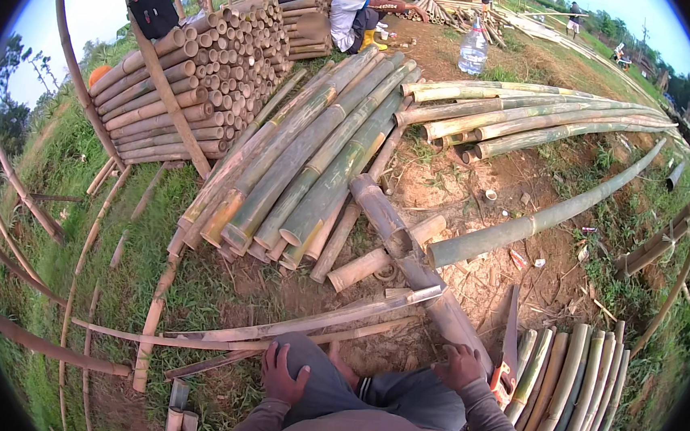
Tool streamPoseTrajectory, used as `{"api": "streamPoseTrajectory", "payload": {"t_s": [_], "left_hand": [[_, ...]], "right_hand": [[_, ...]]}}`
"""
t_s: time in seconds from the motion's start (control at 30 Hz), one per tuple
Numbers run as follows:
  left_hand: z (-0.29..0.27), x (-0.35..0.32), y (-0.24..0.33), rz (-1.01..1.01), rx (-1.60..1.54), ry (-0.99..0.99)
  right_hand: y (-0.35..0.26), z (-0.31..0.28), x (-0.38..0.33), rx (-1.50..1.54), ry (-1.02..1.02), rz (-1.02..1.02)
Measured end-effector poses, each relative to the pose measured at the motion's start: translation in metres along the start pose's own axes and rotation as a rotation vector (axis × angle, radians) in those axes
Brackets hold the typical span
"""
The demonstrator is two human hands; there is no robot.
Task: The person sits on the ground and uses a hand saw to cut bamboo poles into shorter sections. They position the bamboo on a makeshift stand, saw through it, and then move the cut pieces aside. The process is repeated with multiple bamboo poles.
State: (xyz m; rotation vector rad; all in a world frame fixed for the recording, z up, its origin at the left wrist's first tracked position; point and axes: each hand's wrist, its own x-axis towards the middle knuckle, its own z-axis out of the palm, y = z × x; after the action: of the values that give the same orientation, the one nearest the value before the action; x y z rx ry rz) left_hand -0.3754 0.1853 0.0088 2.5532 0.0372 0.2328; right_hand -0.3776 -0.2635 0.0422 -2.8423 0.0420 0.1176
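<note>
My left hand (283, 373) lies on my left knee, open and holding nothing. My right hand (463, 367) rests at the near end of a thick notched bamboo pole (452, 321), its fingers loosely apart. Just right of that hand is a handsaw (509, 338) with an orange handle; the hand is not on it. The notched pole lies across a shorter bamboo piece (386, 255). A long green bamboo pole (543, 219) reaches from beside the notch toward the far right. Split bamboo strips (304, 326) lie left of the pole's near part.
Cut bamboo lengths (570, 387) lie side by side at my right. A large bamboo pile (309, 156) fills the middle, with more poles (523, 120) behind. Upright posts hold a stack (201, 83) at far left. A person (353, 13) sits near a clear water jug (473, 49).
</note>
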Motion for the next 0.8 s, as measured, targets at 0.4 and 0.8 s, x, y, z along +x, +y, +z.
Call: {"api": "streamPoseTrajectory", "payload": {"t_s": [0.4,0.8], "left_hand": [[0.004,0.002,-0.007,0.005,-0.009,0.036],[0.005,-0.002,-0.012,0.014,-0.012,0.026]], "right_hand": [[-0.004,-0.006,-0.040,1.177,-0.192,0.598],[0.027,0.028,-0.035,1.247,-0.168,0.611]]}}
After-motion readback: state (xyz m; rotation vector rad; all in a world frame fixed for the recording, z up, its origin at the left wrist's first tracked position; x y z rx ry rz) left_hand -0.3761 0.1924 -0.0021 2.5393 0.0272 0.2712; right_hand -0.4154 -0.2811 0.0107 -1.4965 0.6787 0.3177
